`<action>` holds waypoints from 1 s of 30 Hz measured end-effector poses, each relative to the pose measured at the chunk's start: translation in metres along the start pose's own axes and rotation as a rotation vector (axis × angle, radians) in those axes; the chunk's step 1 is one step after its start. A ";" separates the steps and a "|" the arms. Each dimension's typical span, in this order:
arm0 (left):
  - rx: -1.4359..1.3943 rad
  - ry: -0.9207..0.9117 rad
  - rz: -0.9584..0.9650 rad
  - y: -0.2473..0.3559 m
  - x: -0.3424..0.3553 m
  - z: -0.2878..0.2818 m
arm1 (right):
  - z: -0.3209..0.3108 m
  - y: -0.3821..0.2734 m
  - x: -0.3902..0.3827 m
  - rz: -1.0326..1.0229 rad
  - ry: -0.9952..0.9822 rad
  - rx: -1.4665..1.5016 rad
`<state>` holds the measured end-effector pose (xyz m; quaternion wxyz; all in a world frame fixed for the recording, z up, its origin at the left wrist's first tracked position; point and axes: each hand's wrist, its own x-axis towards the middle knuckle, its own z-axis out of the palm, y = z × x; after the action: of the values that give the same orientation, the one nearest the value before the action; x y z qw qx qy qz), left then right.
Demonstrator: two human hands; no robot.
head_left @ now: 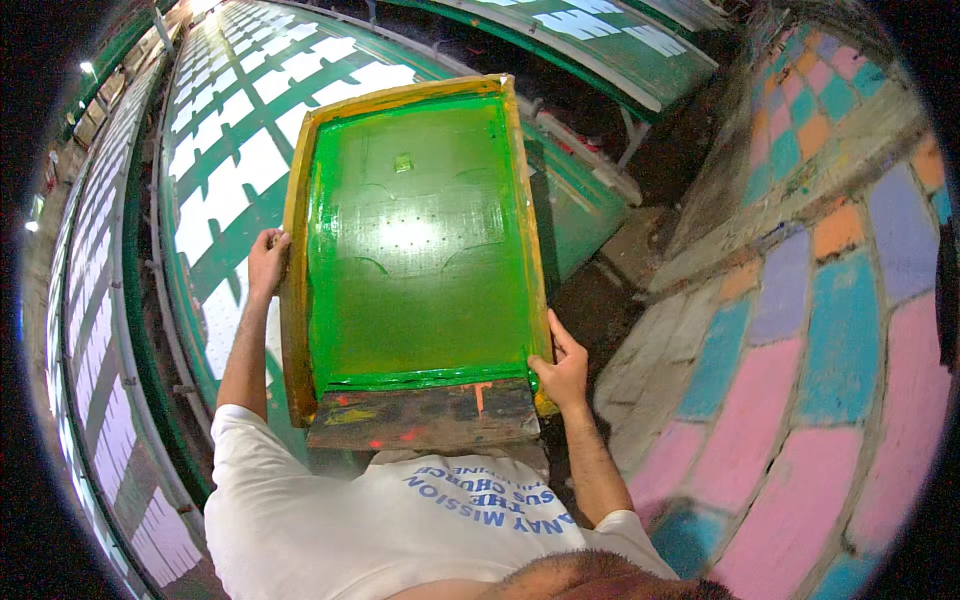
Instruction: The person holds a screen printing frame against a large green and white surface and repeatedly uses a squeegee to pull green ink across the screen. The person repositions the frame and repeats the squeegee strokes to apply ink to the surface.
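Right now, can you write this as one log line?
yellow-framed green rectangular screen: held; left hand: gripping left edge; right hand: gripping near lower right corner; flat white pieces: on long green table

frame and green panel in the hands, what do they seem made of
Frame: probably wood, painted or stained yellow-brown, judging by its thick, unevenly coloured bars. Green panel: perhaps coated mesh or plastic sheet; bright reflection suggests a glossy finish, but no weave is discernible.

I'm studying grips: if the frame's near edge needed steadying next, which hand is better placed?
Probably the right hand: it holds the frame by its near right corner, beside the dark board. The left hand grips the left side, farther up.
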<state>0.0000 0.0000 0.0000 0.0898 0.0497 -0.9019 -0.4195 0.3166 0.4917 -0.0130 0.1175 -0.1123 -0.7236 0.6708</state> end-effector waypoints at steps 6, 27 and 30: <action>0.033 0.057 0.000 0.051 0.017 0.103 | -0.110 0.016 0.099 -0.033 -0.057 -0.193; -0.062 0.311 -0.210 0.235 0.071 0.373 | -0.359 0.000 0.484 -0.001 -0.349 0.017; -0.124 0.343 -0.248 0.254 0.087 0.392 | -0.373 -0.013 0.555 -0.076 -0.396 -0.038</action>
<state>-0.1686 0.4419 -0.0427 0.1926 0.2254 -0.8329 -0.4674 -0.0900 1.0204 0.0375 -0.0042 0.0471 -0.7489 0.6610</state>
